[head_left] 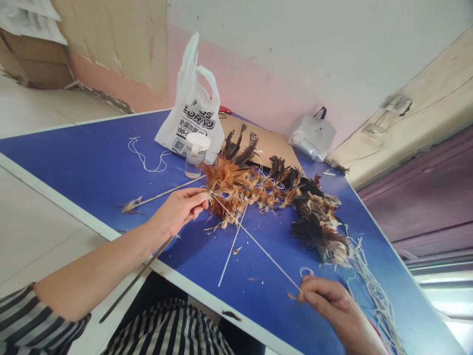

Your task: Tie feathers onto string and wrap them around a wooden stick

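Note:
My left hand (pixel 183 208) is closed in a pinch on the base of a bunch of orange-brown feathers (pixel 231 185), where a thin stick (pixel 166 193) meets them. A white string (pixel 254 240) runs taut from that spot down to my right hand (pixel 327 296), which is closed on its other end. A second white string (pixel 232 249) lies slack on the blue table (pixel 92 167). A row of tied brown and dark feathers (pixel 314 212) stretches to the right.
A small clear jar with a white lid (pixel 195 154) stands behind the feathers, beside a white plastic bag (pixel 192 111). Cardboard (pixel 269 143) and a grey bag (pixel 312 135) lie at the back. Loose white strings (pixel 369 283) pile at the right edge. A long stick (pixel 136 278) overhangs the near edge.

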### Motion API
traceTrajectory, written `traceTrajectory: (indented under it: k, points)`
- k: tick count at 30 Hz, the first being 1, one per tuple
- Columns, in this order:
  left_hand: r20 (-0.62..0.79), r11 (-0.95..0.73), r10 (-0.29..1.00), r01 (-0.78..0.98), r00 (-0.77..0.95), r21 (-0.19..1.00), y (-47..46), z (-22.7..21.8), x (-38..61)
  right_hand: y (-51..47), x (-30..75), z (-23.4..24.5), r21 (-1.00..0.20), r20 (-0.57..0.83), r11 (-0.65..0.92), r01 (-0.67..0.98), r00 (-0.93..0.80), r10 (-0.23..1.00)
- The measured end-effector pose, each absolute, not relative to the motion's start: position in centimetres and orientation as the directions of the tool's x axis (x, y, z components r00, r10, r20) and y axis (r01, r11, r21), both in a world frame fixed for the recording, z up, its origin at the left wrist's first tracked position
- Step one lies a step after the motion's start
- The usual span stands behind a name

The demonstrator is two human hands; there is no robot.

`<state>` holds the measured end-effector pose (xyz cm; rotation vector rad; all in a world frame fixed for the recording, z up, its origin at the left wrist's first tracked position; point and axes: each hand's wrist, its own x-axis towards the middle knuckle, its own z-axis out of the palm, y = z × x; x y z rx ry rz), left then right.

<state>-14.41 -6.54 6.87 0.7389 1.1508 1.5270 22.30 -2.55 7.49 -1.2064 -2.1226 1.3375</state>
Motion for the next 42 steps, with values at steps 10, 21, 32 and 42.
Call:
traceTrajectory:
  k: [10, 21, 32, 42]
  points:
    - [-0.167, 0.154, 0.985, -0.562, 0.028, 0.812, -6.0, 6.0, -7.9, -1.5, 11.4, 7.2, -0.816, 0.083, 0.351, 0.46, -0.508, 0.857]
    - [-0.196, 0.195, 0.976, -0.753, 0.089, 0.628, -5.8, 3.9, -8.5, -4.9, 6.2, 6.0, -0.804, 0.515, 0.593, 0.048, -0.442, 0.734]
    - [-0.287, 0.15, 0.958, -0.809, -0.024, 0.568, -6.6, 3.2, -9.3, -5.9, 3.9, 5.1, -0.978, 0.187, 0.149, -0.145, -0.303, 0.935]
    - [-0.335, 0.279, 0.934, -0.838, 0.124, 0.468, -6.9, 3.3, -8.1, -3.4, 5.7, 4.5, -0.79, -0.229, -0.417, -0.449, -0.415, 0.881]
